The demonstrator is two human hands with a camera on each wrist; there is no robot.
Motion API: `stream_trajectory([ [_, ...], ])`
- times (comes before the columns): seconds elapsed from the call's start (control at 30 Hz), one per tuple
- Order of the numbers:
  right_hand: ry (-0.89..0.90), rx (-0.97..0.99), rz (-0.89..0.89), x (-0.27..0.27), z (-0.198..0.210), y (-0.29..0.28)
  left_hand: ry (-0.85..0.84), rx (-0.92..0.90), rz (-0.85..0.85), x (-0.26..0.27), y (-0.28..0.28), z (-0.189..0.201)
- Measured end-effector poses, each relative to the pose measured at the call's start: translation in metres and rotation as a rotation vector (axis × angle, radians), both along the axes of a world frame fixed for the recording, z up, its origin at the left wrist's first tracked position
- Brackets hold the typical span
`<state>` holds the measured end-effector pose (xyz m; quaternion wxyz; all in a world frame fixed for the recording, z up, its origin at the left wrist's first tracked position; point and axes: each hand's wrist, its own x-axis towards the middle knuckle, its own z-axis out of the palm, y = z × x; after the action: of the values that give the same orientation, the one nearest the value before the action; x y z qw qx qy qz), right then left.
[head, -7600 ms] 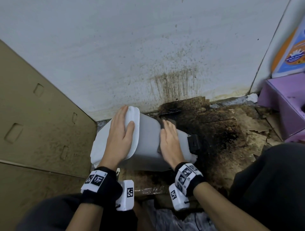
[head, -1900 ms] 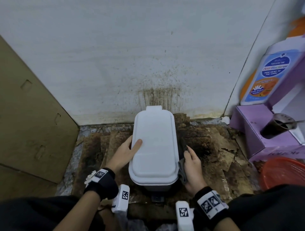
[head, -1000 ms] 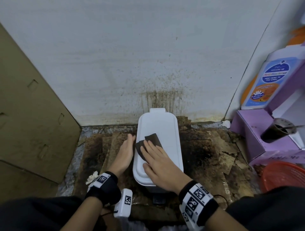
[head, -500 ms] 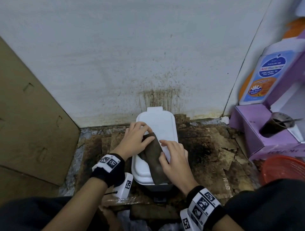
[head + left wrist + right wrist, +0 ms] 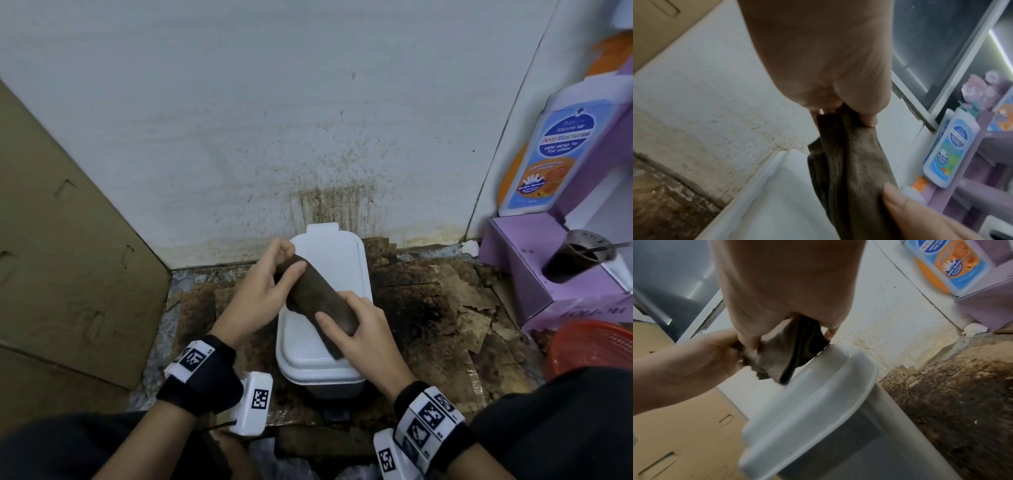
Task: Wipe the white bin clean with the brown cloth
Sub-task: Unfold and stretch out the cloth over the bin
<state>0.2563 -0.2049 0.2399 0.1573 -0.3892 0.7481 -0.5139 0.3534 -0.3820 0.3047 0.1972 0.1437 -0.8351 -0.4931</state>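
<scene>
Both hands: left hand (image 5: 263, 291), right hand (image 5: 359, 329) pinch brown cloth (image 5: 318, 301) | white bin (image 5: 325, 356) on stained floor (image 5: 431, 315) | spattered wall (image 5: 274, 120)

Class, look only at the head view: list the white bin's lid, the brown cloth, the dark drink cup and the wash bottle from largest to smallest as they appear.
1. white bin's lid, though hands and cloth cover part of it.
2. wash bottle and brown cloth: too close to rank; the cloth is folded and nearer the camera.
3. dark drink cup.
</scene>
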Motion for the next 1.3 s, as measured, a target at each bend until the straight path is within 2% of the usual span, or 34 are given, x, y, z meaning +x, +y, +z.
stream_trajectory([
  [0.1, -0.182, -0.125, 0.011, -0.004, 0.014, 0.005, 0.077, 0.112, 0.131, 0.0, -0.001, 0.008],
  [0.17, -0.241, -0.165, -0.014, -0.009, 0.021, 0.01, 0.081, 0.133, 0.186, 0.002, -0.003, 0.008],
  [0.37, -0.373, -0.097, -0.128, -0.036, 0.013, 0.017, -0.073, 0.276, 0.375, 0.005, -0.011, -0.02],
  [0.43, -0.348, -0.043, -0.174, -0.04, 0.009, 0.019, -0.14, 0.247, 0.403, 0.006, -0.014, -0.035],
  [0.6, -0.15, 0.053, -0.262, -0.036, 0.0, 0.019, -0.293, 0.149, 0.498, 0.008, -0.008, -0.061],
  [0.7, -0.068, 0.077, -0.275, -0.037, -0.005, 0.017, -0.274, 0.085, 0.554, 0.012, -0.003, -0.063],
  [0.83, 0.015, 0.102, -0.277, -0.038, -0.008, 0.018, -0.274, -0.068, 0.546, 0.021, 0.0, -0.063],
  [0.9, 0.05, 0.133, -0.277, -0.037, -0.008, 0.02, -0.259, -0.062, 0.548, 0.023, 0.002, -0.057],
  [1.0, 0.117, 0.19, -0.293, -0.036, -0.01, 0.023, -0.233, 0.032, 0.546, 0.023, 0.006, -0.049],
  [1.07, 0.114, 0.214, -0.296, -0.036, -0.012, 0.024, -0.218, 0.212, 0.556, 0.02, 0.008, -0.047],
  [1.17, 0.044, 0.198, -0.301, -0.036, -0.013, 0.025, -0.224, 0.58, 0.58, 0.019, 0.009, -0.043],
  [1.23, 0.02, 0.17, -0.324, -0.035, -0.011, 0.026, -0.235, 0.715, 0.591, 0.02, 0.008, -0.041],
  [1.3, 0.078, 0.151, -0.384, -0.033, -0.007, 0.027, -0.241, 0.772, 0.592, 0.022, 0.008, -0.041],
])
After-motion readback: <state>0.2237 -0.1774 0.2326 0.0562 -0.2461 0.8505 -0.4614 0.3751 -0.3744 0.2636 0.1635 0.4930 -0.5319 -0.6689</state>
